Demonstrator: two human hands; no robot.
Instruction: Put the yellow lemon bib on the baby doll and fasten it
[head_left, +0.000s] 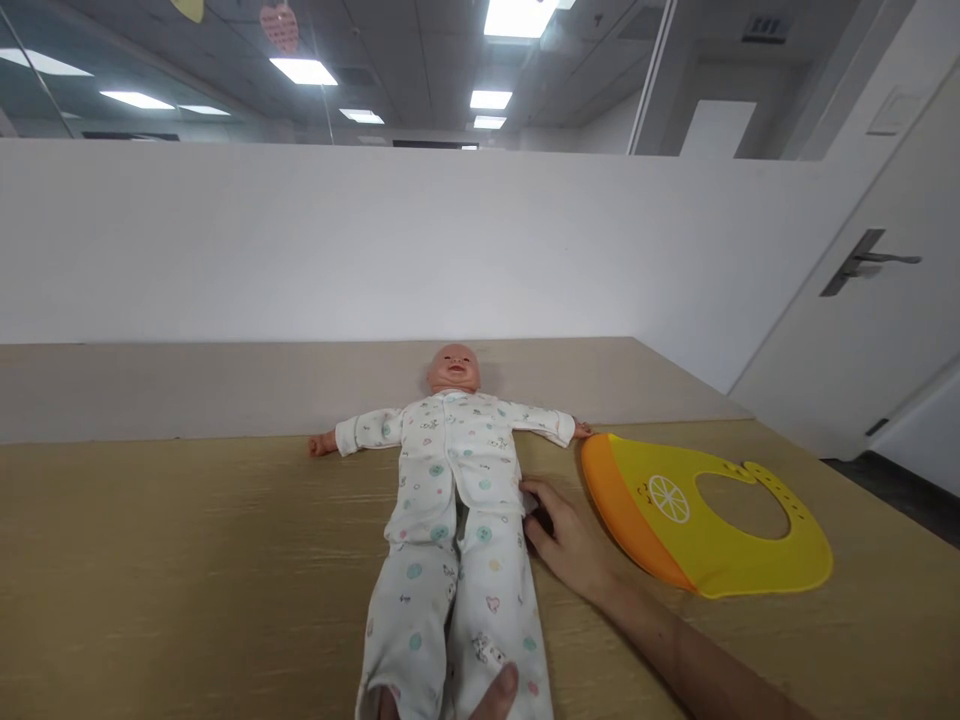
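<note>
A baby doll point(456, 372) lies on its back with its arms spread. It wears a white patterned top point(427, 440) and matching trousers point(491, 575). At the doll's waist, on the right side of the view, my right hand point(570, 545) is closed, thumb and forefinger pinching the edge of the trousers. Only one digit of my left hand point(496, 695) shows, at the bottom edge. It presses on the lower trouser leg; its other fingers are hidden. A skin-coloured bit shows at the other leg's cuff, too little to identify.
Beside my right forearm lies a yellow bib point(720, 560) with an orange pocket point(622, 515) and a citrus slice print. A wooden table point(187, 580) carries everything, with a grey strip point(187, 390) along its back. Behind rises a white partition point(337, 240); a door handle point(862, 262) is at right.
</note>
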